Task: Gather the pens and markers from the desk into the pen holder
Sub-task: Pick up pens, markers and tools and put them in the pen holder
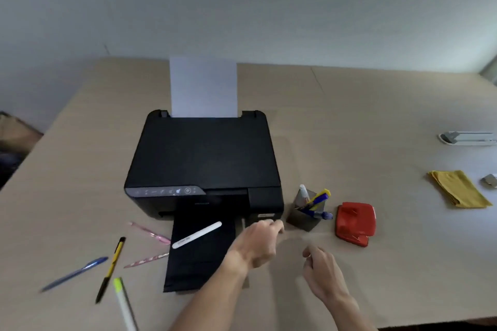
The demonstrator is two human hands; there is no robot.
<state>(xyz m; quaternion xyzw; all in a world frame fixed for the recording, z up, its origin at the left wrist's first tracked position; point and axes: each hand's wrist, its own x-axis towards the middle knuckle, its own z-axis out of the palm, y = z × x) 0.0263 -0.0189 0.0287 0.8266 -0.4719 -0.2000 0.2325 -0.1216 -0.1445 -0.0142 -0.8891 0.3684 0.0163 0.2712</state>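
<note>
A grey mesh pen holder (304,219) stands right of the printer with several pens and markers sticking out. My left hand (258,243) hovers just left of it, fingers loosely curled, holding nothing I can see. My right hand (321,269) is lower and to the right, also empty with fingers apart. A white pen (196,234) lies on the printer's output tray. Left of the tray lie two pink pens (150,231) (146,260), a yellow-black pen (111,269), a blue pen (74,274) and a white highlighter with a green cap (124,303).
A black printer (201,158) with paper in its feeder sits mid-desk, its tray (199,263) extended toward me. A red hole punch (355,223) lies right of the holder. Farther right are a yellow cloth (460,192) and a white device (468,138).
</note>
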